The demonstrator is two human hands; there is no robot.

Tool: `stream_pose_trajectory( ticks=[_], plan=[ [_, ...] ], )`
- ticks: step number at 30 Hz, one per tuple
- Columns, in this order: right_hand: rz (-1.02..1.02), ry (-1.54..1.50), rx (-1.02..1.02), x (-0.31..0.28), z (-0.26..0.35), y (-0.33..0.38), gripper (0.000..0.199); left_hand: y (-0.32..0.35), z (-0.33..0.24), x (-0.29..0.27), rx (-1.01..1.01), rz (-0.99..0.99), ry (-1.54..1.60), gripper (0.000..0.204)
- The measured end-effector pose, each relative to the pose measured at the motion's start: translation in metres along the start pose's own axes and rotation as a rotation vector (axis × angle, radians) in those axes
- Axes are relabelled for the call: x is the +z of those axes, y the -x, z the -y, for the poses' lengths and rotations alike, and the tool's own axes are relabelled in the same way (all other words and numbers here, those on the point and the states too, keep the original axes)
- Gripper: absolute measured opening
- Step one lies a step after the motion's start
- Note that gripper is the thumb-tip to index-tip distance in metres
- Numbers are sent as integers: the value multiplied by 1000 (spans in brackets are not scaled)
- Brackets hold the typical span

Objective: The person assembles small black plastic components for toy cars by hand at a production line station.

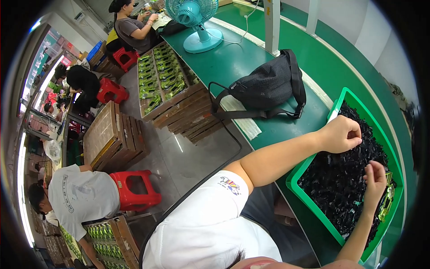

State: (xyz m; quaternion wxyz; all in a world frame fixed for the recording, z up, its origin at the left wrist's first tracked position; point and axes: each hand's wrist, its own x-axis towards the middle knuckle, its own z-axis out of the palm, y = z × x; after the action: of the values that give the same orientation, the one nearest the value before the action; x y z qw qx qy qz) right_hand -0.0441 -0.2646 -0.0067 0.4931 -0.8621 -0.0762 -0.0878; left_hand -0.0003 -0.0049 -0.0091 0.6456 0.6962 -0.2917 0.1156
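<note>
In the green bin [299,170], left hand [340,133] pinching black parts [336,179], right hand [375,181] gripping yellow-green packaged piece [386,202].

I see bright, even indoor light; glare streaks the floor [179,143] beside the crates [179,101]; fisheye edges bend and darken.

The green bin [313,163] looks like smooth, slightly glossy plastic, and the small black parts [345,179] heaped in it are shiny plastic. The black bag [268,87] is matt mesh cloth. The green surface [233,58] is smooth with a dull sheen.
</note>
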Motion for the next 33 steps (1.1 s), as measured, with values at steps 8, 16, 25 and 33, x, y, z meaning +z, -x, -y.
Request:
stream_pose_trajectory(
  ticks=[8,16,25,33],
  plan=[
    [304,599,-277,40,68,34,60,12,10,-3,50,432,-642,35],
    [306,528,-221,35,65,30,33,8,6,-5,90,550,-507,22],
    [137,242,-164,9,47,28,8,6,-9,4,-65,420,15,22],
    [134,-302,99,9,59,10,7,1,-19,-12,-348,292,103,20]
  ],
)
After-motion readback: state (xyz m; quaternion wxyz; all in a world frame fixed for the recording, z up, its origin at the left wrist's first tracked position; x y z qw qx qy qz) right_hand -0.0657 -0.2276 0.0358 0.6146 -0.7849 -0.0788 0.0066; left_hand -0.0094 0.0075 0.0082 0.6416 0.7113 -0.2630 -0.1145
